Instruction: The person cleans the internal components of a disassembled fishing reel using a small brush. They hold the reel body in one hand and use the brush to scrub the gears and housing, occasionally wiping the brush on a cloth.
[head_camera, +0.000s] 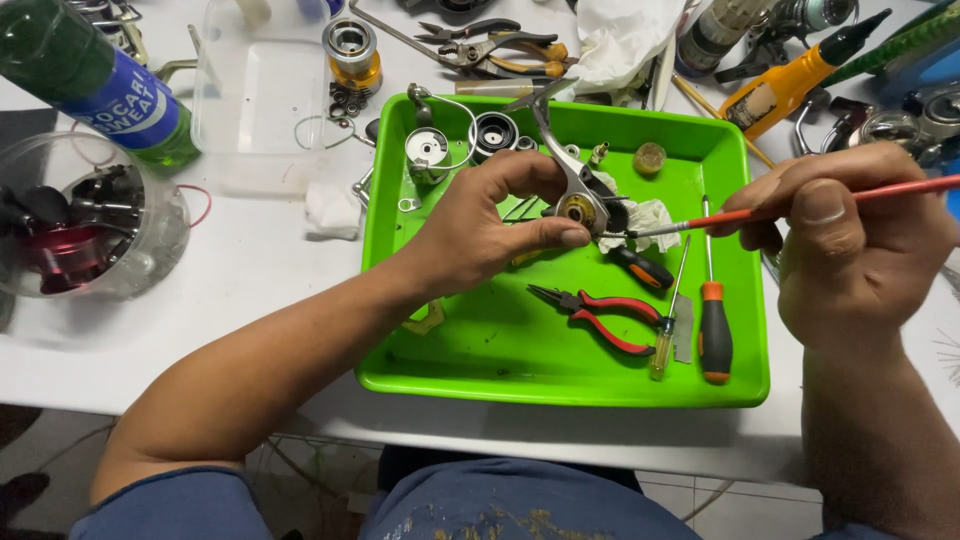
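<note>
silver reel body (578, 190) held tilted above tray, red-handled brush (760, 212) tip touching it.

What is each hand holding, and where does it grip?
Left hand pinches the metal reel body at its lower side; right hand grips the orange-handled brush mid-handle.

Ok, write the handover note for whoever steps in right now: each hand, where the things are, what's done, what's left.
Left hand: holds the metal reel body above the green tray.
Right hand: holds a thin orange brush, tip at the reel body's opening.
In the tray: red pliers, two screwdrivers, loose reel parts at the back left.
Done: reel is taken apart, parts laid out.
Left: brushing appears under way; nothing is back on the body yet.
</note>
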